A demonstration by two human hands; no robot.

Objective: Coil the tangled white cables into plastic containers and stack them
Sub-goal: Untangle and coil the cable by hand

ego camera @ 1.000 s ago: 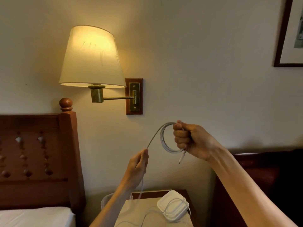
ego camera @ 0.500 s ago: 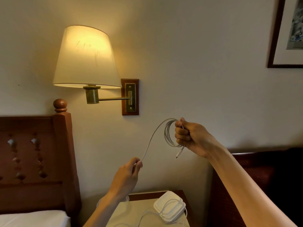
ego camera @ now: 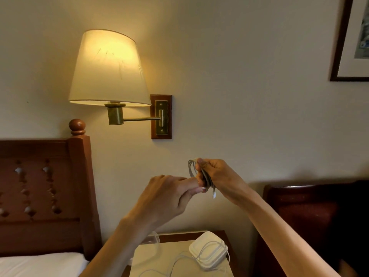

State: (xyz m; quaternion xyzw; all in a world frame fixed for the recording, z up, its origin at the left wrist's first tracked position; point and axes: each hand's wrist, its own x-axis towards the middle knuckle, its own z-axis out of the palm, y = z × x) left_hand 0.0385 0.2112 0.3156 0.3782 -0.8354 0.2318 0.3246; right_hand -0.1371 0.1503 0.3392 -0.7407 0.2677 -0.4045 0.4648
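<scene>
Head view, left hand (ego camera: 165, 198) now up against right hand (ego camera: 216, 176), right fingers gripping coiled cable (ego camera: 192, 168)

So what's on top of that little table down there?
A white lidded container with white cable looped over it, on pale paper. The left arm hides part of a clear container.

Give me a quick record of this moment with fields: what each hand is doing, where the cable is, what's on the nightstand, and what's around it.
right hand: grips the coiled white cable, held up in front of the wall
left hand: fingertips reach to the coil, at the right hand
cable end: a plug tip hangs below the coil
nightstand: white lidded plastic container with loose white cable draped over it; clear plastic container behind the left arm
surroundings: lit wall lamp, wooden headboard, framed picture
</scene>
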